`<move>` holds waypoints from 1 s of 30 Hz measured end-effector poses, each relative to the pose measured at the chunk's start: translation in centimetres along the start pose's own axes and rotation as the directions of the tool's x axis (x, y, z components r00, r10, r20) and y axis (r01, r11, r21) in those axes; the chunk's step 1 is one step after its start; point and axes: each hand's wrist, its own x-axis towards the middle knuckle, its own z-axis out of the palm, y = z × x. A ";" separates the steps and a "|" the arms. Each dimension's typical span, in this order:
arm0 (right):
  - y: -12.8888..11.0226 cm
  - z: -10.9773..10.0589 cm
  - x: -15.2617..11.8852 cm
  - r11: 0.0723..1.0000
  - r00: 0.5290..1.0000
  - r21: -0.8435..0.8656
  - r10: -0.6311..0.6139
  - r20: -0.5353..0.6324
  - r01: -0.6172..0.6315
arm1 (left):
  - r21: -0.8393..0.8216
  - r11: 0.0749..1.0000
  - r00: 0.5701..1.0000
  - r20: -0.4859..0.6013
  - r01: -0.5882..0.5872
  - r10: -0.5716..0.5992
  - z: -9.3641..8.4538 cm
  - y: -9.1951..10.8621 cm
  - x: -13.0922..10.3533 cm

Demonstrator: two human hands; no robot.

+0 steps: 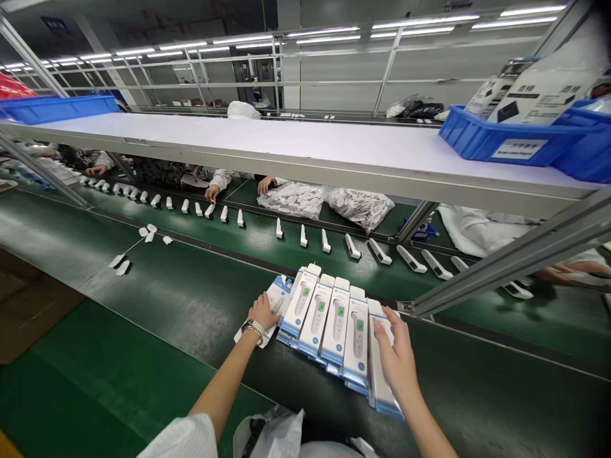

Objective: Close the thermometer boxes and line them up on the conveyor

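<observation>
Flattened white-and-blue thermometer boxes [337,321] lie in a fanned row of overlapping stacks on the dark work surface in front of me. Each front shows a printed thermometer with a green display. At the row's left end, my left hand [263,312] is closed on a tilted thermometer box [278,296], its fingertips partly hidden. My right hand [396,346] grips the outer edge of the rightmost thermometer box [379,369], thumb on top. Beyond the row, white handheld thermometers [326,241] stand in a spaced line on the green conveyor belt [260,251].
A white shelf [267,140] spans above the belt, with blue bins [520,143] at its right. A metal post [515,261] slopes down on the right. Co-workers' hands [212,192] are across the belt near plastic bags [291,198]. Small white pieces [123,267] lie left.
</observation>
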 end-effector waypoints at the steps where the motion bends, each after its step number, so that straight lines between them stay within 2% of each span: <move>1: 0.0 -0.2 -0.1 1.000 1.000 -0.001 0.016 -0.006 -0.016 | 0.007 1.000 1.000 -0.012 -0.005 0.005 -0.3 0.1 0.0; 4: -0.2 -0.6 -0.2 1.000 0.999 0.003 0.024 -0.029 -0.024 | 0.000 1.000 0.998 -0.057 0.001 -0.001 -2.3 -0.2 -0.3; 7: -1.0 -0.9 -0.5 0.998 0.999 0.059 0.038 -0.008 -0.037 | -0.028 1.000 0.991 -0.137 0.007 -0.011 -6.3 -0.2 -2.0; 9: -2.1 -0.9 -1.1 0.988 0.993 0.141 0.047 0.107 -0.062 | -0.101 0.995 0.977 -0.212 -0.017 -0.005 -9.5 0.7 -4.6; 10: -2.8 -0.8 -1.5 0.977 0.976 0.202 0.025 0.215 -0.069 | -0.272 0.960 0.961 -0.278 -0.061 -0.018 -10.9 1.5 -6.3; 11: -3.7 -0.6 -2.0 0.957 0.939 0.280 -0.028 0.343 -0.073 | -0.437 0.889 0.957 -0.289 -0.138 0.007 -12.1 2.6 -8.2; 12: -4.6 -0.4 -2.5 0.926 0.878 0.371 -0.113 0.465 -0.078 | -0.545 0.802 0.958 -0.266 -0.245 0.112 -12.9 3.9 -10.3; 13: -5.5 -0.1 -2.9 0.882 0.801 0.461 -0.210 0.561 -0.092 | -0.601 0.722 0.939 -0.210 -0.343 0.271 -13.4 5.4 -12.4; 14: -6.4 0.1 -3.3 0.834 0.727 0.538 -0.294 0.621 -0.122 | -0.625 0.665 0.898 -0.147 -0.409 0.414 -13.5 6.9 -14.3; 15: -7.1 0.3 -3.7 0.787 0.675 0.595 -0.350 0.650 -0.164 | -0.633 0.624 0.844 -0.090 -0.459 0.529 -13.3 8.4 -16.1; 16: -7.7 0.4 -3.9 0.745 0.649 0.634 -0.381 0.659 -0.206 | -0.644 0.582 0.794 -0.065 -0.496 0.605 -12.8 9.8 -17.6; 17: -8.2 0.3 -4.0 0.715 0.650 0.657 -0.386 0.654 -0.237 | -0.663 0.544 0.753 -0.047 -0.515 0.656 -12.2 11.0 -18.8; 18: -8.4 0.1 -4.1 0.697 0.676 0.669 -0.364 0.640 -0.259 | -0.687 0.512 0.723 -0.030 -0.516 0.690 -11.6 12.1 -19.7; 21: -7.9 -1.8 -4.3 0.704 0.823 0.671 -0.225 0.521 -0.233 | -0.741 0.477 0.678 0.040 -0.473 0.734 -10.1 14.2 -20.9; 22: -7.5 -2.6 -4.4 0.715 0.854 0.667 -0.199 0.480 -0.208 | -0.739 0.483 0.669 0.059 -0.470 0.741 -9.8 14.7 -21.0; 24: -6.7 -4.3 -4.9 0.717 0.872 0.682 -0.235 0.430 -0.143 | -0.714 0.495 0.652 0.071 -0.495 0.755 -9.3 15.5 -21.1; 27: -6.0 -6.5 -5.7 0.712 0.858 0.701 -0.335 0.389 -0.040 | -0.677 0.490 0.614 0.070 -0.550 0.786 -8.5 16.8 -21.3; 28: -6.0 -7.0 -5.9 0.718 0.871 0.696 -0.328 0.366 -0.022 | -0.664 0.492 0.610 0.067 -0.564 0.789 -8.1 17.3 -21.4; 30: -5.9 -7.8 -6.0 0.723 0.921 0.689 -0.233 0.311 -0.050 | -0.632 0.515 0.640 0.040 -0.579 0.768 -7.3 18.5 -21.6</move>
